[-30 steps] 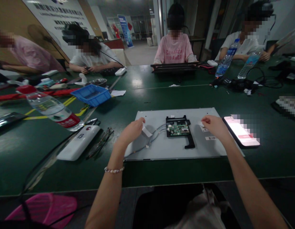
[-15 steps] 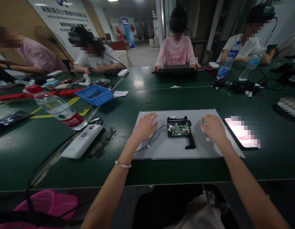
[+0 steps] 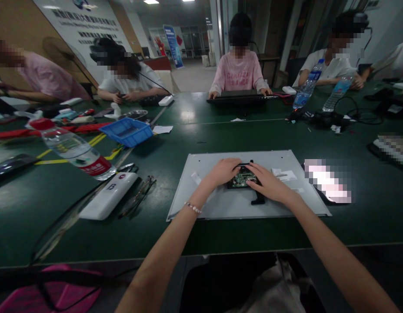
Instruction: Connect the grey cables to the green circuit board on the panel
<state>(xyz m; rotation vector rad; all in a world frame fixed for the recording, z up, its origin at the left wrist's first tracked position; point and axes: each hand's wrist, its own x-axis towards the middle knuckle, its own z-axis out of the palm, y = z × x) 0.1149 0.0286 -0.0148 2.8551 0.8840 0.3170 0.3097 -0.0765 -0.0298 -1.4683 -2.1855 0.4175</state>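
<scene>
A large pale grey panel (image 3: 204, 204) lies flat on the table before me. Near its middle sits a green circuit board (image 3: 242, 179) in a black plastic bracket (image 3: 258, 199). From the left, my left hand (image 3: 222, 171) touches the bracket's upper left, fingers stretched out and partly hiding it. My right hand (image 3: 269, 182) reaches over the board's right side, thumb and fingers spread on it. A whitish tape strip (image 3: 196, 177) lies on the panel left of my left wrist. Beyond my right hand is a white label (image 3: 286, 174); my left hand and forearm mostly cover the grey cables.
A lit phone (image 3: 328, 180) lies right of the panel. To the left are a white power bank (image 3: 110, 195), eyeglasses (image 3: 138, 198), a tilted water bottle (image 3: 77, 152) and a blue bin (image 3: 128, 131). Several people sit across the green table (image 3: 201, 134); below is a pink basket (image 3: 58, 291).
Both hands have moved inward from the panel's sides onto the board and bracket. Earlier my left hand was at the tape strip and my right at the label; both have left these.
</scene>
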